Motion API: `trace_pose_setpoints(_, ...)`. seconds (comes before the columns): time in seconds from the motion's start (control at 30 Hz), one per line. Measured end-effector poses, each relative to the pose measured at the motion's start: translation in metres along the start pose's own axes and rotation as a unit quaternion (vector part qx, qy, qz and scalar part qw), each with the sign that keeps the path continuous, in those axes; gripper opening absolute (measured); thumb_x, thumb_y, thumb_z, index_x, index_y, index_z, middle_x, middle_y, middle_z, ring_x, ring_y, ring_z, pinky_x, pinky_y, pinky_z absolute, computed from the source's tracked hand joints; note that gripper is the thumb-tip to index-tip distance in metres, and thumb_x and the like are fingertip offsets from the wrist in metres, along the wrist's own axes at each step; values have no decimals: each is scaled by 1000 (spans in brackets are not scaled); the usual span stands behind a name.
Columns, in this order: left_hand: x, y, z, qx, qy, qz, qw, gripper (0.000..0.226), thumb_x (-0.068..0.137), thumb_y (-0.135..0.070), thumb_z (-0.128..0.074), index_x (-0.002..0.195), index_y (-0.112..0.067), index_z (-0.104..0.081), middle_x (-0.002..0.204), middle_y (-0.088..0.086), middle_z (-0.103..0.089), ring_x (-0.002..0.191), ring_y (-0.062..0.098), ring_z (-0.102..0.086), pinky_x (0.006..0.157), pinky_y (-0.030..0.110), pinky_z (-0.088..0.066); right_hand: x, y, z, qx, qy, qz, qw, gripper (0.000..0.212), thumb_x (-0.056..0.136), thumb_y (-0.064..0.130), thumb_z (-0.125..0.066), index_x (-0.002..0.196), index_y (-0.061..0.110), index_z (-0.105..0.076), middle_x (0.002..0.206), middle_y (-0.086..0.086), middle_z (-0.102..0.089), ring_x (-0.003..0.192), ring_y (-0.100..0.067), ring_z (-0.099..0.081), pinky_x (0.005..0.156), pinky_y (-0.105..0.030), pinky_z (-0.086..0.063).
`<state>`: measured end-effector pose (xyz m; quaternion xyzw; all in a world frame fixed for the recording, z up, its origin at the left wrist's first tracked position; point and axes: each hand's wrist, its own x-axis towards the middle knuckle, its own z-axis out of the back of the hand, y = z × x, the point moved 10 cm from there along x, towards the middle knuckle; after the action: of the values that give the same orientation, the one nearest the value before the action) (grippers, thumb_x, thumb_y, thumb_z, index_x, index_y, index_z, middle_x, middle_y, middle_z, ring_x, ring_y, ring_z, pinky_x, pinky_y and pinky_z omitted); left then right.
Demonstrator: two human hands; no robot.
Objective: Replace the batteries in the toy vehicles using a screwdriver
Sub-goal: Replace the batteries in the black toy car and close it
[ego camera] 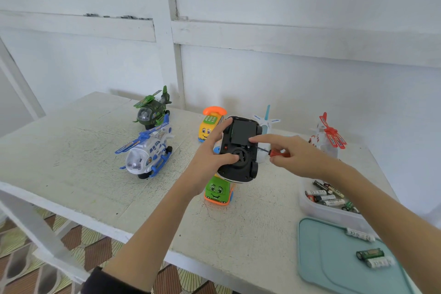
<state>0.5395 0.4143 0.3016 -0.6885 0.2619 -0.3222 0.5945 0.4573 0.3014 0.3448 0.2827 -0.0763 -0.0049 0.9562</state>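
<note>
toy in hand: upturned toy vehicle, black underside toward the camera, held above the table at frame centre.
left hand: left hand grips the toy from its left edge, thumb on the underside.
right hand: right hand holds the red-handled screwdriver in curled fingers, forefinger stretched onto the battery cover.
key relation: cover lies up and left of the right hand; screwdriver's long axis points left toward the toy's lower right edge.
batteries: clear container and teal lid, lower right.
judgement: cover looks seated; right hand is nearer it.
</note>
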Motion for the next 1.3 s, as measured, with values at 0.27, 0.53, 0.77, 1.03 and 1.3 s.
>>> trace_pose_setpoints(0.27,-2,0,-4,8,1,0,1000,76,70,-10,-69,116,-67,-52,136,-19,-42,125,33,-55,100,53,-49,-6,2,6,30,-27,12,999,57,86,-1,-50,111,50,-51,64,3,-42,51,0,-40,60,-7,-36)
trace_pose_setpoints(0.53,-5,-1,-14,23,-2,-17,1000,78,87,10,-60,126,-55,-44,132,-20,-43,94,21,-71,85,29,-57,-21,-5,10,30,-40,-3,999,58,85,0,-50,108,53,-53,61,7,-41,46,-4,-37,56,-10,-34)
trace_pose_setpoints(0.77,-5,-1,-18,36,-16,-31,999,80,86,11,-59,127,-56,-44,147,-13,-39,94,25,-71,82,29,-58,-38,-2,18,48,-44,-11,998,52,85,-5,-50,114,37,-60,61,7,-42,45,-2,-37,53,-7,-33)
trace_pose_setpoints(1.03,-3,0,-6,37,-57,-42,997,80,86,15,-57,141,-41,-41,144,-8,-46,92,17,-71,78,28,-59,-61,-16,22,69,-32,-48,996,51,87,-4,-50,115,36,-61,63,11,-40,47,-2,-36,55,-8,-36)
trace_pose_setpoints(1.3,-1,-12,-8,47,-71,-73,994,78,86,16,-55,137,-42,-41,130,-21,-49,89,7,-71,69,17,-55,-84,-45,2,29,39,-86,995,51,85,0,-50,108,45,-60,58,14,-41,51,-3,-38,58,-12,-33)
